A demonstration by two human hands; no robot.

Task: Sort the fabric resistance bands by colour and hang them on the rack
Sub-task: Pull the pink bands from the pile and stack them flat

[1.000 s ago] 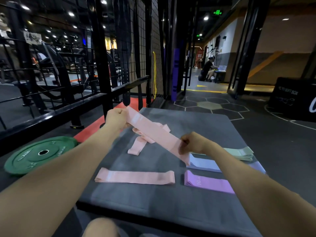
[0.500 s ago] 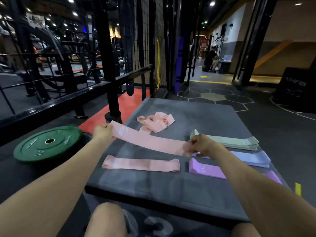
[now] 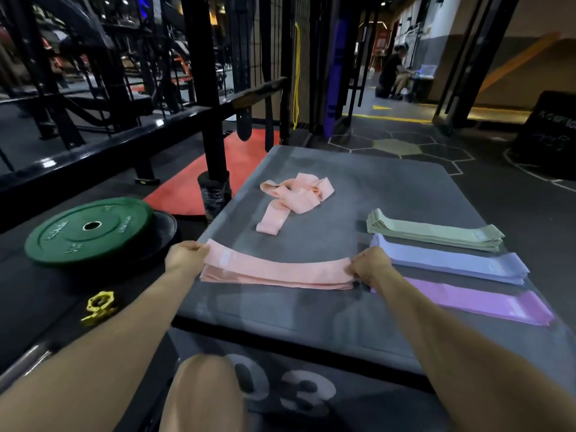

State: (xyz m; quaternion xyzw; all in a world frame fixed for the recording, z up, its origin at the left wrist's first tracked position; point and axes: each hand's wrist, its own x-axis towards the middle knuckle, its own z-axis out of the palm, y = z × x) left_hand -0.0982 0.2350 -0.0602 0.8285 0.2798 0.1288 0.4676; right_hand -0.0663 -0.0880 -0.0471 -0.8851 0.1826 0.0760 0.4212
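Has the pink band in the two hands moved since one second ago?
Yes. The pink band, held by the left hand and right hand, came down toward the near edge of the grey mat, onto the flat pink band.

The flat fabric band (image 3: 280, 269) pinched at both ends is pale pink with a lighter patch near its left end, as is the tangled heap of fabric bands (image 3: 294, 194) beyond it. To the right lie a sage-green stack of bands (image 3: 436, 233), a periwinkle-blue stack (image 3: 452, 263) and a lilac-purple band (image 3: 480, 302). The padded box top (image 3: 358, 182) is mottled grey; its front shows a pale "03". The round weight plate (image 3: 90, 229) is dark green, the floor mat (image 3: 237, 163) red-orange.
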